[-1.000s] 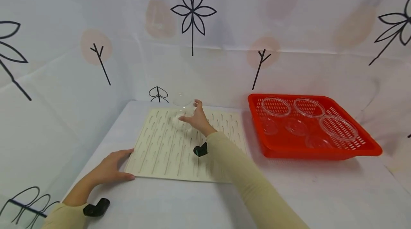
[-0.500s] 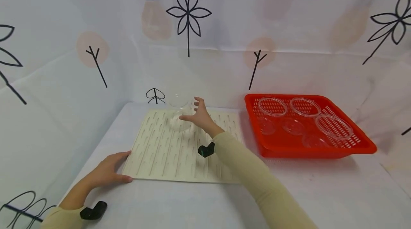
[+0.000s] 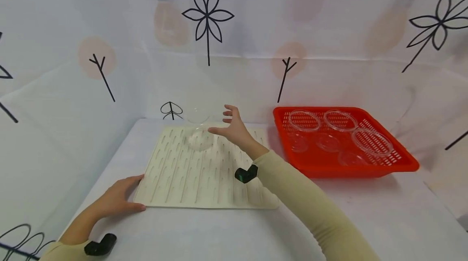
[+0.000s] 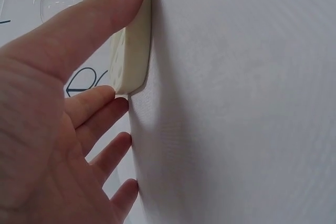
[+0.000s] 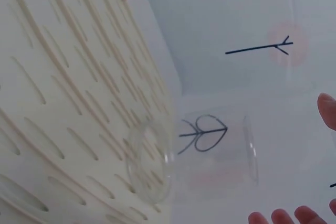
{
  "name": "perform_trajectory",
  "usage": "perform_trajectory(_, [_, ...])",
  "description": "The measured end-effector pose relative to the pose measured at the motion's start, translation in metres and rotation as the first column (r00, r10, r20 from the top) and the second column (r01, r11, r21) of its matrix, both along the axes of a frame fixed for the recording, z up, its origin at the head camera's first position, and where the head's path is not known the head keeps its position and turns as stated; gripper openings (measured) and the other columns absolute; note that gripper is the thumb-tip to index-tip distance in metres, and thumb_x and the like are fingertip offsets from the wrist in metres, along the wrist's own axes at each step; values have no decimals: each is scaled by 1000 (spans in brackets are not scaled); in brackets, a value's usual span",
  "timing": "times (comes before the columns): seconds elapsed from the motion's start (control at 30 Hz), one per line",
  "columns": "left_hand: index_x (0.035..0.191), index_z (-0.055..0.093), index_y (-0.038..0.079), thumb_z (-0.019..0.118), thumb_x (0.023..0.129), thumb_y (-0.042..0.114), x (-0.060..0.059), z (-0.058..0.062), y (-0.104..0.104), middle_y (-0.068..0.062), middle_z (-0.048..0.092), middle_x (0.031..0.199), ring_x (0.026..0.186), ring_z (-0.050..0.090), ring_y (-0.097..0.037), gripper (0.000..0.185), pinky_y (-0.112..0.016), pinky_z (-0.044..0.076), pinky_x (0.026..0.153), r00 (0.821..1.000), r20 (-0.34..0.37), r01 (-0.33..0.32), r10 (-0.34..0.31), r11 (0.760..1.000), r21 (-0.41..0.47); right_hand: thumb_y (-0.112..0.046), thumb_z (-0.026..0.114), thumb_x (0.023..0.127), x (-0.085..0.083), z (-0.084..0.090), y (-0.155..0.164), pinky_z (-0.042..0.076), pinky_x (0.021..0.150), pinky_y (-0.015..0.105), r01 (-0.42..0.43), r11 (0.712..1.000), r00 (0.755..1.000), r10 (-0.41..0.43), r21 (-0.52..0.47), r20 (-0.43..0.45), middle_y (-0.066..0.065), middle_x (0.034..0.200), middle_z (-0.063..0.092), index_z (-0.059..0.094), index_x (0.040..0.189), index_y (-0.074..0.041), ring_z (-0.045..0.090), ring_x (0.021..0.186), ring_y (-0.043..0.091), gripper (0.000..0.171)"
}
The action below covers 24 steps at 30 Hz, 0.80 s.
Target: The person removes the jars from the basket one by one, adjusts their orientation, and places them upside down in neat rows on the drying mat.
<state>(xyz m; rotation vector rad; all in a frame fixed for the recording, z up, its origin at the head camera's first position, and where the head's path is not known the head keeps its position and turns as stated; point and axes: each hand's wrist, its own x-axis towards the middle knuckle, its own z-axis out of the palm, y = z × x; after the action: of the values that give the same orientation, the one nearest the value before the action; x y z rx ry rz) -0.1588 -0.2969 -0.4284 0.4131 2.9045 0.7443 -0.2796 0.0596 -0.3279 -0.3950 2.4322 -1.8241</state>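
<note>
A clear, straight-sided jar [image 3: 199,141] stands upright near the back of a cream ribbed mat [image 3: 183,183]. Its see-through wall and round base [image 5: 149,161] show in the right wrist view. My right hand [image 3: 237,131] is just to the right of the jar, thumb and fingers spread, with a gap between them and the jar. At the mat's front left corner rests my left hand [image 3: 115,200], its thumb along the front edge and its fingers at the left side. The left wrist view shows that thumb [image 4: 89,22] lying against the mat's thick edge, the other fingers loosely extended.
A red plastic basket [image 3: 351,171] with slotted walls sits on the right of the white-covered table [image 3: 183,236]. Three clear jars [image 3: 373,142] stand inside it. A white patterned cloth [image 3: 237,78] hangs behind and to the left.
My right hand has drawn away from the jar to the right, widening the gap. The jar stays on the mat, and my left hand keeps its place at the corner.
</note>
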Motion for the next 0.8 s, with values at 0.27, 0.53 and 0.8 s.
perform_trajectory(0.27, [134, 41, -7, 82, 63, 45, -3, 0, 5, -31, 42, 132, 120, 34, -52, 97, -63, 30, 93, 1000, -14, 21, -20, 1000, 15, -23, 78, 76, 9, 11, 21, 44, 93, 43, 20, 999, 1000, -21, -30, -21, 5, 137, 34, 19, 145, -18, 40, 123, 22, 90])
perform_trajectory(0.53, [133, 41, -8, 82, 63, 45, -6, -5, 0, -30, 44, 131, 119, 36, -51, 97, -62, 31, 93, 999, -33, 24, -24, 1000, -7, -22, 77, 77, 16, 17, 44, 45, 91, 44, 63, 998, 997, -64, -9, -45, 7, 136, 37, 22, 143, -18, 42, 123, 26, 86])
perform_trajectory(0.8, [133, 40, -8, 81, 63, 49, -5, -6, -2, -31, 43, 131, 119, 36, -52, 99, -63, 31, 92, 1000, -17, 24, -24, 1000, 0, -19, 77, 78, 23, 30, 66, 47, 88, 44, 135, 991, 987, -133, 15, -89, 9, 135, 39, 24, 143, -16, 43, 121, 27, 83])
